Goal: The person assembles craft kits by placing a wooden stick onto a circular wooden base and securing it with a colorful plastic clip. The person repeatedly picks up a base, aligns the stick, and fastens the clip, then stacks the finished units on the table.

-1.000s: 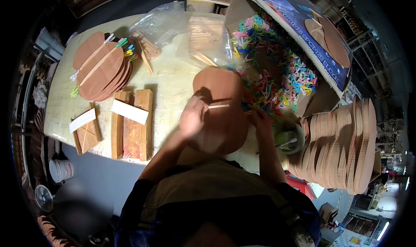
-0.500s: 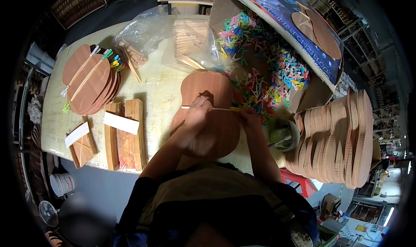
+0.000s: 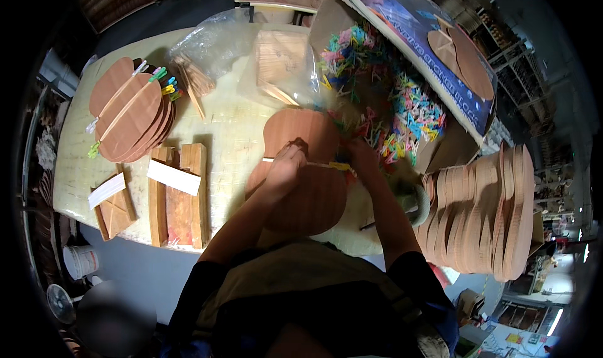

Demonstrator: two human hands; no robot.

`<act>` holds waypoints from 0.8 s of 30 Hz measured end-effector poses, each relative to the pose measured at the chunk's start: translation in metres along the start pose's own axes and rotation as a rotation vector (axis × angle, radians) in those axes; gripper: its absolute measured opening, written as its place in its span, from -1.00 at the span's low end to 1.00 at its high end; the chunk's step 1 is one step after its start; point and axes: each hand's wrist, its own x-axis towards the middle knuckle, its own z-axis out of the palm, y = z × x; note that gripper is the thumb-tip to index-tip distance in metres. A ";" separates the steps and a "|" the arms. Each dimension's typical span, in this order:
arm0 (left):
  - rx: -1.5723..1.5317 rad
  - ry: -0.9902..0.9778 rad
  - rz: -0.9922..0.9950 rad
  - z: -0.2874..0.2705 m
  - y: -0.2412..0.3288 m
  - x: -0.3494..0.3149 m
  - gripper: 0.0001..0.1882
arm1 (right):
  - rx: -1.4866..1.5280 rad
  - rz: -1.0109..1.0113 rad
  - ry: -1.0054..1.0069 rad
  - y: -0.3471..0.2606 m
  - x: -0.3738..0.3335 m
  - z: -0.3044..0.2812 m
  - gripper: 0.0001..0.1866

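Note:
A thin reddish-brown guitar-shaped wooden panel [image 3: 306, 201] lies on the table before me. Across its waist runs a narrow pale wooden strip [image 3: 318, 164]. My left hand [image 3: 287, 166] presses the strip's middle against the panel, fingers bunched together. At the strip's right end sits a yellow clothespin [image 3: 340, 166], apart from my fingers. Just beyond it, my right hand [image 3: 363, 155] is at the edge of a heap of colourful clothespins [image 3: 419, 113]; its fingers are dark and blurred, so what they hold cannot be made out.
A cardboard box [image 3: 433, 146] surrounds the clothespins. Clipped panels [image 3: 129, 116] are stacked at left, near wooden frames [image 3: 200, 201]. Bags of wooden sticks [image 3: 281, 59] lie at the back. Many panels [image 3: 477, 213] stand at right, beside a green roundish object [image 3: 411, 201].
My right hand has let go of the yellow clothespin at the strip's end and moved up and right to the clothespin heap. My left hand stays on the strip.

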 end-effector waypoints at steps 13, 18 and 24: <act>-0.059 0.052 0.020 -0.004 0.005 -0.003 -0.91 | 0.422 -0.116 0.173 -0.049 0.068 0.016 -0.75; -0.072 0.025 -0.034 -0.005 0.004 -0.007 -0.88 | 0.319 -0.102 -0.068 -0.091 0.092 -0.004 -0.68; -0.364 0.140 -0.047 0.003 0.005 -0.008 -0.88 | 0.590 -0.030 -0.382 -0.142 0.129 0.025 -0.73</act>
